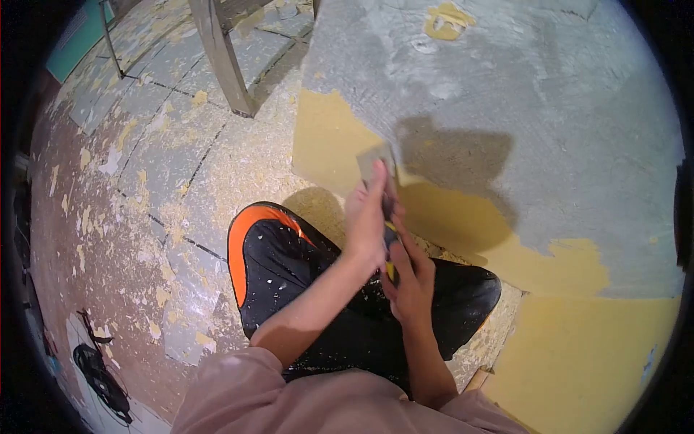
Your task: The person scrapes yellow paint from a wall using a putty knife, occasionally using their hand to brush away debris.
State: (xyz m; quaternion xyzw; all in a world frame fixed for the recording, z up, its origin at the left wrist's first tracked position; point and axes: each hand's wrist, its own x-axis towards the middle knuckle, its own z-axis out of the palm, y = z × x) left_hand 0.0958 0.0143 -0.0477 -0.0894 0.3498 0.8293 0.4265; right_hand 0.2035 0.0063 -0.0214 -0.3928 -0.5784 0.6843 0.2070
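Note:
A scraper [376,158] with a wide flat metal blade and a black-and-yellow handle is held in both hands, in front of the wall. My left hand [367,220] is closed round its upper part, with the thumb lying up along the blade. Lower down, my right hand [412,278] wraps the handle. The blade is over a band of yellow paint [329,137] on the wall; whether it touches cannot be made out. Above this band the wall is bare grey plaster [571,152] with a ragged paint edge. Shadows of the hands and tool fall on it.
Paint flakes and dust [238,155] litter the tiled floor. A wooden leg [224,69] stands near the wall, upper left. Black cable [101,380] lies at lower left. My bent legs in black-and-orange trousers [285,257] are close to the wall. More yellow wall [585,354] is at lower right.

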